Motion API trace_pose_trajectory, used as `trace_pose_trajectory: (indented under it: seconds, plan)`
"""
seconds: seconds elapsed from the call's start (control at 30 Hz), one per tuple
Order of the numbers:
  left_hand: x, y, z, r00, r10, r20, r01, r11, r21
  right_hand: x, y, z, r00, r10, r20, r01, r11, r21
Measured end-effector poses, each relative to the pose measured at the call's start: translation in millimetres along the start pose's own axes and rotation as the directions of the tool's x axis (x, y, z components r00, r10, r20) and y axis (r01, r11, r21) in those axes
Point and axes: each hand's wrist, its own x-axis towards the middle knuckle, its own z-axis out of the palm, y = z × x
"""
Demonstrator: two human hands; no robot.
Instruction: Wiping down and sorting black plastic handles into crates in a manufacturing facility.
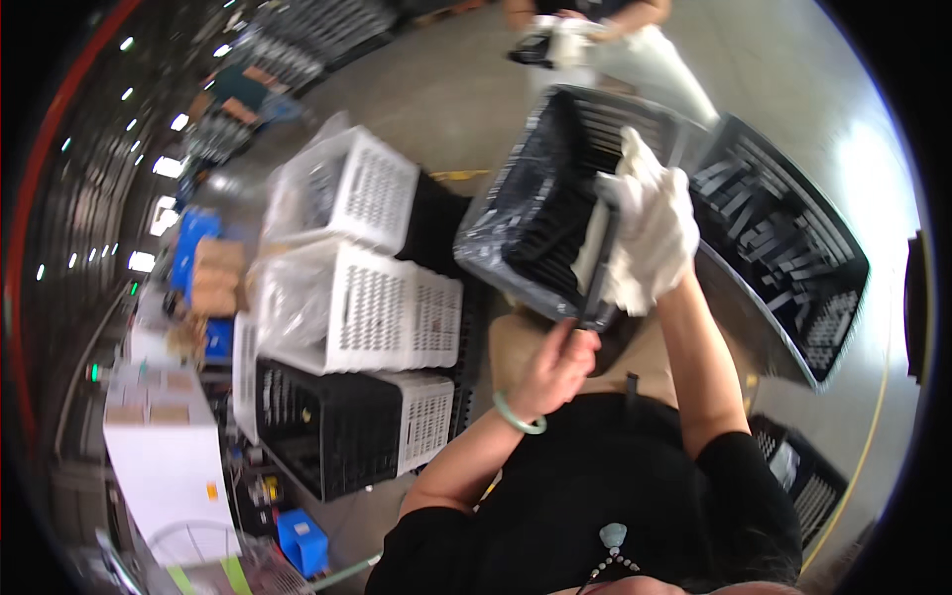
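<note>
My left hand [557, 375], bare and with a pale green bangle at the wrist, is closed around the lower end of a long, narrow black strip [602, 263]. A bunched white cloth [650, 238] covers most of my right hand [677, 260], and it lies against the strip's upper part. The fingers under the cloth are mostly hidden. Beneath both hands stands a black plastic crate [478, 233] lined with clear plastic film; dark pieces seem to lie inside. To the right, a second black crate [843, 243] contains many dark, narrow parts.
White perforated crates [382, 193] with plastic liners are stacked at left, above a black crate [327, 426]. Across from me stands a person [635, 59] holding something white and black. Another black crate [818, 486] sits low at right. A blue bin [302, 542] is at lower left.
</note>
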Motion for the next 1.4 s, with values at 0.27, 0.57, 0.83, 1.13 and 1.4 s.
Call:
trace_pose_trajectory:
  seconds: [0.27,0.57,0.83,1.13,1.4]
  plan:
    - [13.0,-5.7,3.2,0.983,0.123,-0.136,-0.106,0.986,0.129,-7.9,-42.6,-15.1,0.871,-0.49,0.046,0.488,0.848,-0.208]
    - [20.7,5.1,-38.0,0.967,0.089,-0.24,-0.006,0.945,0.326,-39.9,-7.0,18.8,0.862,0.038,0.506,-0.483,0.366,0.796]
    - [28.3,-14.0,-47.5,0.96,-0.197,-0.198,0.229,0.961,0.153,-101.6,24.2,42.9,0.584,-0.45,0.675,-0.667,0.208,0.716]
    - [57.3,-20.8,-42.5,0.976,-0.143,-0.165,0.185,0.943,0.277,-88.5,33.8,30.5,0.463,-0.569,0.679,-0.771,0.119,0.626]
    - [43.3,-41.1,-60.4,0.944,-0.312,-0.104,0.326,0.929,0.175,-82.2,41.4,33.6,0.285,-0.596,0.75,-0.588,0.51,0.628]
